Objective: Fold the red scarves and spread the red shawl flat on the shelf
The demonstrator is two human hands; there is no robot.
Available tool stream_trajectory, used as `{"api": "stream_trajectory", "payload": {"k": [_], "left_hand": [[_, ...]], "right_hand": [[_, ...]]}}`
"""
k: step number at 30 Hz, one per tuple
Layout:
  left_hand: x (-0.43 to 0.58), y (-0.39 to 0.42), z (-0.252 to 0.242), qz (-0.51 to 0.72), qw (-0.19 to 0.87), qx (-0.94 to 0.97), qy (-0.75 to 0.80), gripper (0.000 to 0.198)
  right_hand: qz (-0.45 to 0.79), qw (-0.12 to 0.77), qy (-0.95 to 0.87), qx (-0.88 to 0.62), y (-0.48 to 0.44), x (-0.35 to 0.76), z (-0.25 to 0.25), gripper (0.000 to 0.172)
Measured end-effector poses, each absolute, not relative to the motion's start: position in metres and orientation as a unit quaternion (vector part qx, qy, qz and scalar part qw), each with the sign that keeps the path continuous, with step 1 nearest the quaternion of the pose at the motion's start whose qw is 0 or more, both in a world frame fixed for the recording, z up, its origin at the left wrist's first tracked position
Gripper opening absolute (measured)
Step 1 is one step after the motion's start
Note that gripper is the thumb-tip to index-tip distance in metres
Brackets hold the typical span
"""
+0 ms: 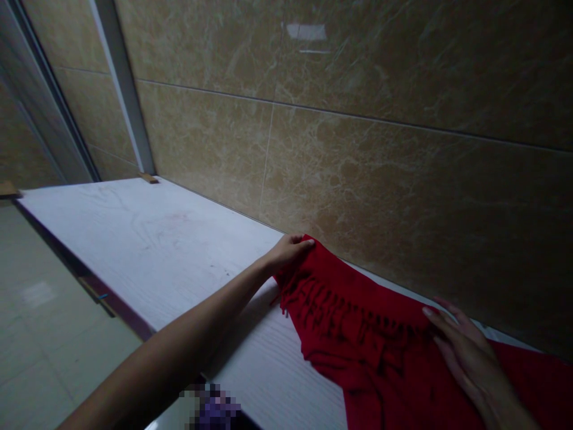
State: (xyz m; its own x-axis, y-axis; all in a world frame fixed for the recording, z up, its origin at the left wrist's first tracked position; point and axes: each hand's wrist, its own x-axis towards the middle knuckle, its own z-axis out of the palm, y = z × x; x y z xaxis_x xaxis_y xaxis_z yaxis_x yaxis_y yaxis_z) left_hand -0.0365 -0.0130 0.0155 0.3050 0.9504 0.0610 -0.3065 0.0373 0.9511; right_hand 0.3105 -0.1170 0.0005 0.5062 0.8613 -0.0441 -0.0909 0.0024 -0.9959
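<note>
A red fringed scarf (358,334) lies on a white table (147,239) against a tiled wall. My left hand (289,251) reaches out to the scarf's far left corner, and its fingers pinch the edge of the cloth there. My right hand (461,346) rests flat on the scarf further right, fingers stretched out and pressing on the fabric near the fringe. The fringe tassels hang across the middle of the folded cloth.
A beige marble-tiled wall (380,149) runs along the table's far side. A metal frame strip (123,89) stands at the far left corner. The tiled floor (40,322) lies left of the table's front edge. A small wooden block (148,177) sits at the far corner.
</note>
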Motion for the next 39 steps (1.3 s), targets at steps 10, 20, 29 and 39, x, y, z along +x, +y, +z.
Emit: {"api": "stream_trajectory", "payload": {"k": [10,20,29,39], "left_hand": [[-0.032,-0.012,0.01,0.484,0.619,0.525,0.327,0.026],[-0.022,-0.032,0.033,0.486,0.697,0.468,0.241,0.048],[-0.03,-0.016,0.023,0.529,0.543,0.516,0.399,0.029],[-0.046,-0.009,0.006,0.307,0.485,0.629,0.524,0.044]], "right_hand": [[0.378,0.587,-0.353,-0.624,-0.117,0.315,-0.007,0.07],[0.446,0.518,-0.364,-0.633,-0.131,0.305,-0.002,0.084],[0.377,0.532,-0.4,-0.644,-0.142,0.317,0.003,0.049],[0.399,0.572,-0.37,-0.614,-0.13,0.324,0.004,0.061]]}}
